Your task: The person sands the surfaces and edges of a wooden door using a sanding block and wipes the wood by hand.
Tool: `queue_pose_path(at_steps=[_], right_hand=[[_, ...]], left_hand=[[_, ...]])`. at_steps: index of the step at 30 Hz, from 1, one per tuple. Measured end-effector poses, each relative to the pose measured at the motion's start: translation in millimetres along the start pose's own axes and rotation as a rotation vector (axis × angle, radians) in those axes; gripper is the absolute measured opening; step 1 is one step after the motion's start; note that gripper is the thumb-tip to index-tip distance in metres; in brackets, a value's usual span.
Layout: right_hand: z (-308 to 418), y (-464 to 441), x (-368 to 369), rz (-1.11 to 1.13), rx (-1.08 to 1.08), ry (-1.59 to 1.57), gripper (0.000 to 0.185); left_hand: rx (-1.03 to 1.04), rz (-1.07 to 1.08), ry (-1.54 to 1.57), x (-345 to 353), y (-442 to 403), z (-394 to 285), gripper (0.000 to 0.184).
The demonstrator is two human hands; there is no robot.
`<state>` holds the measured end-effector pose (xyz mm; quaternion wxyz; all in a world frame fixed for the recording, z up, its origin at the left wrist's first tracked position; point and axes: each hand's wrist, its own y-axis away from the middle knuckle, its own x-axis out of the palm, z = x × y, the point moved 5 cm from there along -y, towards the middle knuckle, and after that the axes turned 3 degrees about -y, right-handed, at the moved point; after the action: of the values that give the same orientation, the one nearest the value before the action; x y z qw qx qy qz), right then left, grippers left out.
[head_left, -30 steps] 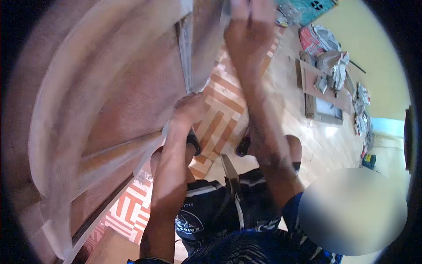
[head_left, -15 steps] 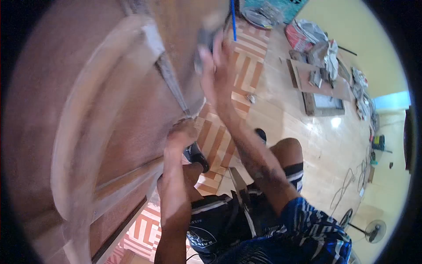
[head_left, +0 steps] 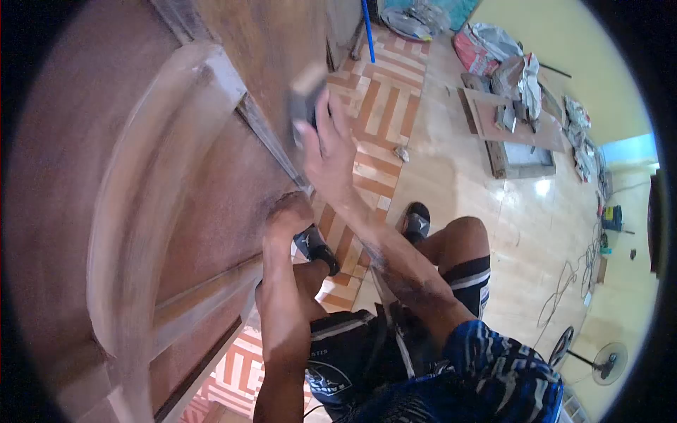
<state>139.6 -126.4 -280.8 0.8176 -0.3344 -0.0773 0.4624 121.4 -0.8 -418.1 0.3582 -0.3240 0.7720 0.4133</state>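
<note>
A large wooden panel (head_left: 204,162) with a pale curved moulding (head_left: 123,190) fills the left side. My right hand (head_left: 330,144) grips a dark block (head_left: 305,106) with a light-coloured top, near the panel's upper right part; the block is slightly blurred. Lower down, my left hand (head_left: 289,213) is closed around the panel's right edge, close to the end of a narrow strip (head_left: 271,144). The fingertips of that hand are hidden.
Behind the panel's edge lies a patterned tile floor (head_left: 384,106). Bags (head_left: 486,53), a board (head_left: 501,123) and a frame (head_left: 525,161) lie near the wall. A cable (head_left: 564,289) and a fan (head_left: 608,363) are at the right.
My right hand has come down and to the left from the top of the view, and the block in it now shows. My left hand stays at the panel's edge. The view has shifted.
</note>
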Motion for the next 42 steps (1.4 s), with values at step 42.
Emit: queue_pose_path(at_steps=[42], right_hand=[[-25, 49, 31, -0.182, 0.309, -0.058, 0.049]], left_hand=[[-0.089, 0.082, -0.003, -8, 9, 7, 0.034]])
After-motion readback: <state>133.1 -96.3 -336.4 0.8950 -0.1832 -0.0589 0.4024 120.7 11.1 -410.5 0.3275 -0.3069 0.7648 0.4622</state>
